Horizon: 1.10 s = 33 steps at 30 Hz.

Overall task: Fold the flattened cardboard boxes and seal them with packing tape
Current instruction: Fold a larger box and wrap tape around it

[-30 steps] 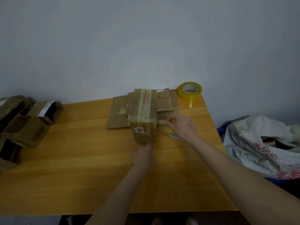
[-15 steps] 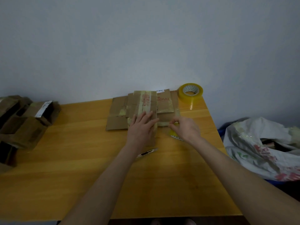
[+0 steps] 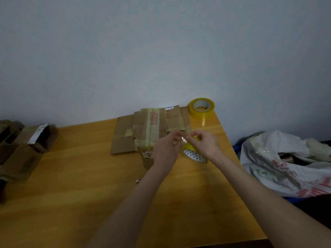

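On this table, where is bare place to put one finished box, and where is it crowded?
Free: the wide bare stretch of table between the folded boxes at left and the flat cardboard, down to the near edge. Crowded: far right, where left hand and right hand hold the tape roll near a spare roll.

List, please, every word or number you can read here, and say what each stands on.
"NEFULL": red print on the flat cardboard, possibly cut off at its left.
"6380", uncertain: white sticker on the folded box.
Too blurred: red print on that box's top, the small white label, the label on the left box, print on the bag.
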Each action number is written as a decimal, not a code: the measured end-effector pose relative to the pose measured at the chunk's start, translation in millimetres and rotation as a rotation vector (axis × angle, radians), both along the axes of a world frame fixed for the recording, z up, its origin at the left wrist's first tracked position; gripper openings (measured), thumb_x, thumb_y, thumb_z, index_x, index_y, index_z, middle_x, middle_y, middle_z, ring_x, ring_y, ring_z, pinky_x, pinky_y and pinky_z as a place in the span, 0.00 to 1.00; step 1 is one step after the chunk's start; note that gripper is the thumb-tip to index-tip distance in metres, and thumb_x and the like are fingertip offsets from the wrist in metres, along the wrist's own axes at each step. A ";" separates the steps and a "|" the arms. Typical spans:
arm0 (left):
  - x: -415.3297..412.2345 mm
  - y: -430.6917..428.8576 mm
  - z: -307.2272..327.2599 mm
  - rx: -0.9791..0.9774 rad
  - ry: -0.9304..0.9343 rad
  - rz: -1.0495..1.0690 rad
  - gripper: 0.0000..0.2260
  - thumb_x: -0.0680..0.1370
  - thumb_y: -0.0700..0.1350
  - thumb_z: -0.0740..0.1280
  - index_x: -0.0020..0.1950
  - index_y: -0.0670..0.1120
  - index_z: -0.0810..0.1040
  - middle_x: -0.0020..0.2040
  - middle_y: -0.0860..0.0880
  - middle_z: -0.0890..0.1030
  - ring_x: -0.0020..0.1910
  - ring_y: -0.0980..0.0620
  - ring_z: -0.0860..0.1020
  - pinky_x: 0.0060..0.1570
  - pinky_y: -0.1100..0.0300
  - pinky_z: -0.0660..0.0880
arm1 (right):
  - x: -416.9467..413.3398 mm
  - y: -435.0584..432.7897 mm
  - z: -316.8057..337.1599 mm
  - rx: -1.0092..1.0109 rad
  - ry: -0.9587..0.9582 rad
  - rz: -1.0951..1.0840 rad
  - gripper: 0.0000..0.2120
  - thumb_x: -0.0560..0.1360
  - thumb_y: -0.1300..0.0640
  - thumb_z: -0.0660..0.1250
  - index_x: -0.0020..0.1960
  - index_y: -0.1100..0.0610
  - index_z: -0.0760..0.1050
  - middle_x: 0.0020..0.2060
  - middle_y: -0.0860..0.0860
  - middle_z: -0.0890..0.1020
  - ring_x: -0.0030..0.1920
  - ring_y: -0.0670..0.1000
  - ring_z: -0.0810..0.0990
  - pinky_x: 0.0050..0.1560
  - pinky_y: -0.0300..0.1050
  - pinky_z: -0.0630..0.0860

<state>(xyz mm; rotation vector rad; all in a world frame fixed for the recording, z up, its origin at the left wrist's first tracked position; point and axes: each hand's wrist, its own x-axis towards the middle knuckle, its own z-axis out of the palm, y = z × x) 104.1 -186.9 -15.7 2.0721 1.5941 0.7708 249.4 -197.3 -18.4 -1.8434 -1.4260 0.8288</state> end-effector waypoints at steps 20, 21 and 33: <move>15.1 16.7 2.7 -0.078 0.103 -0.030 0.08 0.75 0.52 0.70 0.48 0.49 0.83 0.54 0.52 0.69 0.56 0.53 0.70 0.49 0.59 0.71 | 16.1 -7.2 -4.8 0.006 -0.026 0.183 0.17 0.75 0.53 0.70 0.64 0.49 0.77 0.58 0.50 0.81 0.60 0.51 0.77 0.58 0.44 0.73; 13.1 16.4 3.1 -0.063 0.166 -0.034 0.11 0.75 0.55 0.69 0.48 0.49 0.83 0.54 0.52 0.69 0.54 0.54 0.71 0.48 0.58 0.72 | 14.5 -8.6 -7.6 0.002 -0.050 0.178 0.16 0.76 0.53 0.70 0.64 0.49 0.77 0.58 0.49 0.81 0.60 0.51 0.77 0.58 0.43 0.73; -92.5 -5.5 -17.8 0.264 -0.113 0.232 0.13 0.81 0.40 0.60 0.63 0.42 0.78 0.61 0.47 0.76 0.59 0.52 0.74 0.60 0.55 0.74 | -10.2 -36.6 -74.6 -0.141 -0.600 0.196 0.22 0.80 0.60 0.60 0.72 0.49 0.67 0.65 0.52 0.72 0.66 0.54 0.69 0.63 0.47 0.68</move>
